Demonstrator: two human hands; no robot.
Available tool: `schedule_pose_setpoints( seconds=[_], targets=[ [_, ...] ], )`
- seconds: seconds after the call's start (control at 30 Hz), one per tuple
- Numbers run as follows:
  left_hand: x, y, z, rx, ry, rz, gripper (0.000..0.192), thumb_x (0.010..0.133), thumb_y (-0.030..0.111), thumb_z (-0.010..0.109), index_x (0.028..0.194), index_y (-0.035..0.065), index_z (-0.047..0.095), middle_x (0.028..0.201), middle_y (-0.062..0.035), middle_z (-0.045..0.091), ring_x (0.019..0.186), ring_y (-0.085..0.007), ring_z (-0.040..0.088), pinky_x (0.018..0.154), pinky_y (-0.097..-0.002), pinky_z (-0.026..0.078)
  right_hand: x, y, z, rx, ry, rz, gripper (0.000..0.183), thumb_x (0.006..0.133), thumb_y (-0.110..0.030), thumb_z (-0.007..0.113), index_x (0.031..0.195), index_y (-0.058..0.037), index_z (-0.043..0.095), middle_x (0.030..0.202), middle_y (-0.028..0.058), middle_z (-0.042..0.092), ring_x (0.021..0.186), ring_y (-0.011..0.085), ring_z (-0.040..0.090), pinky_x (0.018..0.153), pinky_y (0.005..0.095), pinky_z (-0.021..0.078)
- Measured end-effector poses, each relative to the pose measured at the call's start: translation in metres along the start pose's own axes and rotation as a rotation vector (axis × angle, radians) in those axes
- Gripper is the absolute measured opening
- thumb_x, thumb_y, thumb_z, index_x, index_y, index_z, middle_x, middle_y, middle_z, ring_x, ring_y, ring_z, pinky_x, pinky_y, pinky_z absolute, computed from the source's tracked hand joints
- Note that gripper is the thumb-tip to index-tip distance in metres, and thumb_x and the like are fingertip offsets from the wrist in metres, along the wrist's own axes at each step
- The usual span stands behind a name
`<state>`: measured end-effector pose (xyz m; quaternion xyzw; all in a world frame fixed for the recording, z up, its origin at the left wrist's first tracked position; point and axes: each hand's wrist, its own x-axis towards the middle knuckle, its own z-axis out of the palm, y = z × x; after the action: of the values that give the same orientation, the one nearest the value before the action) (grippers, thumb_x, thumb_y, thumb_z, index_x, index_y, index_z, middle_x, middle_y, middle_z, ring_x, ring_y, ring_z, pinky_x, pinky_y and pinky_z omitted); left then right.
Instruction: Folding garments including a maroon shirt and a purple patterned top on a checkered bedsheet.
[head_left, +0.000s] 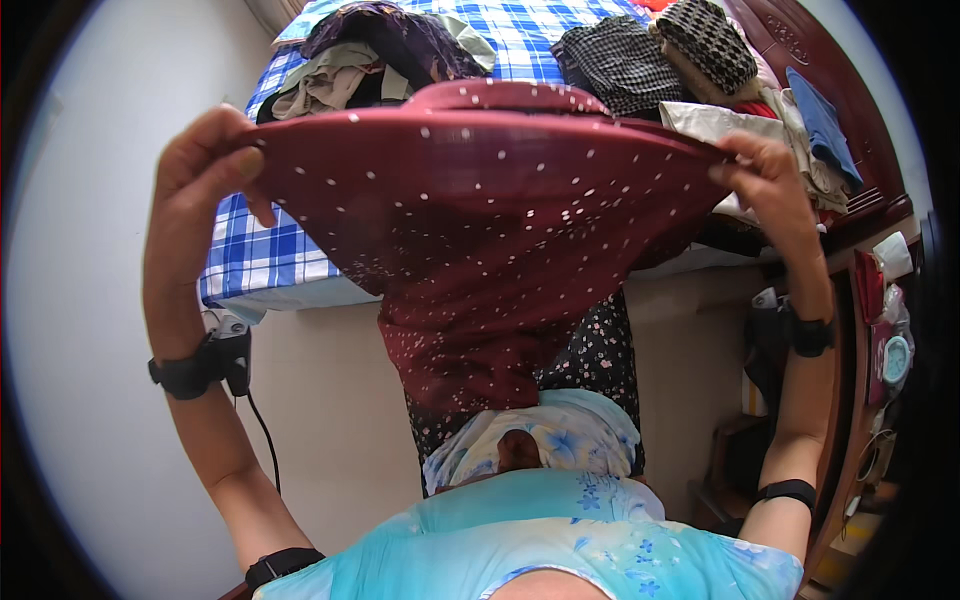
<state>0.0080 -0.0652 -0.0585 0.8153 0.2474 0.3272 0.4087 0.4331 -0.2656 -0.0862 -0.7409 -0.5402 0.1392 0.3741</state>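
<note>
A dark red garment with white dots (480, 217) is stretched wide between my two hands, its lower part hanging down in front of my legs. My left hand (217, 161) pinches its upper edge at the left corner, thumb on top. At the opposite corner, my right hand (765, 176) grips the same edge between thumb and fingers. The cloth is held above the near edge of the bed and hides part of it. Which kind of garment it is, I cannot tell for sure.
A bed with a blue and white plaid sheet (262, 255) stands ahead. On it lie a rumpled clothes pile (330, 79), a black and white checked cloth (619, 64), a houndstooth cloth (709, 49) and a blue folded cloth (821, 124). Shelving with small items (896, 360) is at right.
</note>
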Motion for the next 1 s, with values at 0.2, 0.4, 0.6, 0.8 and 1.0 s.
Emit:
schedule_pose_setpoints(
  seconds=[0.2, 0.4, 0.6, 0.8, 1.0],
  targets=[
    [-0.031, 0.077, -0.066, 0.021, 0.184, 0.233, 0.023, 0.099, 0.021, 0.051, 0.114, 0.0062, 0.060, 0.085, -0.0041, 0.070, 0.056, -0.0085, 0.061, 0.057, -0.0195, 0.050, 0.030, -0.080, -0.097, -0.060, 0.145, -0.378, 0.023, 0.091, -0.011, 0.060, 0.114, -0.0041, 0.064, 0.083, 0.0013, 0.067, 0.066, 0.0053, 0.058, 0.060, 0.0203, 0.0469],
    [0.001, 0.069, -0.085, 0.037, 0.366, 0.274, 0.027, 0.098, 0.023, 0.054, 0.118, 0.0064, 0.061, 0.095, -0.0067, 0.071, 0.073, -0.0119, 0.069, 0.080, -0.0254, 0.053, 0.042, -0.143, -0.074, 0.038, 0.339, -0.577, 0.012, 0.082, 0.003, 0.056, 0.090, 0.0034, 0.065, 0.084, 0.0096, 0.068, 0.077, 0.0163, 0.064, 0.074, 0.0300, 0.0516],
    [0.044, -0.011, -0.096, 0.068, 0.363, -0.029, 0.018, 0.098, 0.021, 0.054, 0.103, 0.0051, 0.062, 0.089, -0.0070, 0.071, 0.077, -0.0149, 0.070, 0.077, -0.0290, 0.056, 0.135, -0.093, 0.011, -0.125, 0.358, -0.427, 0.013, 0.075, -0.006, 0.066, 0.084, 0.0019, 0.070, 0.071, 0.0104, 0.068, 0.070, 0.0156, 0.063, 0.066, 0.0287, 0.0489],
    [0.043, 0.033, -0.151, 0.358, 0.823, 0.455, 0.028, 0.099, 0.017, 0.052, 0.117, -0.0012, 0.062, 0.106, -0.0134, 0.068, 0.101, -0.0191, 0.066, 0.095, -0.0324, 0.050, 0.184, -0.149, 0.005, 0.136, 0.547, -0.691, 0.013, 0.078, -0.009, 0.069, 0.083, 0.0029, 0.070, 0.069, 0.0085, 0.066, 0.066, 0.0133, 0.059, 0.061, 0.0292, 0.0466],
    [-0.094, 0.119, -0.168, 0.753, 0.596, 0.194, 0.024, 0.098, 0.026, 0.056, 0.113, 0.0091, 0.064, 0.105, -0.0086, 0.069, 0.105, -0.0177, 0.065, 0.100, -0.0349, 0.046, 0.151, -0.159, 0.073, 0.712, 0.218, -0.753, 0.013, 0.085, -0.011, 0.065, 0.087, 0.0013, 0.069, 0.081, 0.0045, 0.066, 0.077, 0.0098, 0.058, 0.074, 0.0235, 0.0455]
  ],
)
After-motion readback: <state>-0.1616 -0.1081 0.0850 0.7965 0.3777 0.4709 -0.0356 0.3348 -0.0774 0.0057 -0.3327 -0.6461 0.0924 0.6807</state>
